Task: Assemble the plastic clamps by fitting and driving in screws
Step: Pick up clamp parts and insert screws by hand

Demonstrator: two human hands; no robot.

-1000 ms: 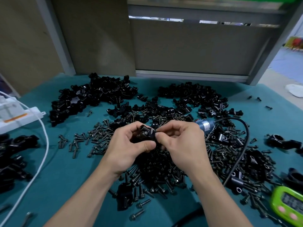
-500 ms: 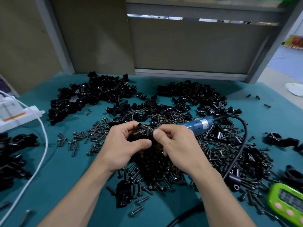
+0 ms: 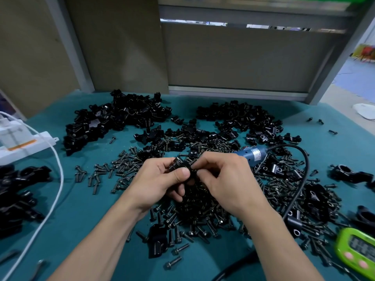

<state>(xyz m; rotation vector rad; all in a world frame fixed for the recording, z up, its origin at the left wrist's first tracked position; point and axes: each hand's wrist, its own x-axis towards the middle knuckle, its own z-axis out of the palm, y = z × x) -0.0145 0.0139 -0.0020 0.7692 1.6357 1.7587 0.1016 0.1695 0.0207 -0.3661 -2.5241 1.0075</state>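
Nearest the body, loose screws [image 3: 173, 261] and a stray clamp half [image 3: 157, 238] are scattered at the near edge of the counter [image 3: 91, 209], where they could be swept off by a forearm. Just above the heap of screws [image 3: 194, 207], a black plastic clamp [image 3: 181, 166] is held clear of the counter. It is gripped by the curled fingers and thumb of the left hand [image 3: 160, 183], and its right side is pinched by the fingers of the right hand [image 3: 225, 179]; whether a screw is caught between them cannot be told. If one is being started, it is judged that it could be cross-threaded by a tilted entry, or dropped and lost in the heap below. Just beyond the right hand the blue screwdriver [image 3: 251, 156] is laid among parts, its black cable [image 3: 302, 179] looped over screws, so a reach for it could drag them about. Farthest off, the piles of clamp halves [image 3: 121, 120] are heaped loosely and could be mixed by a careless grab
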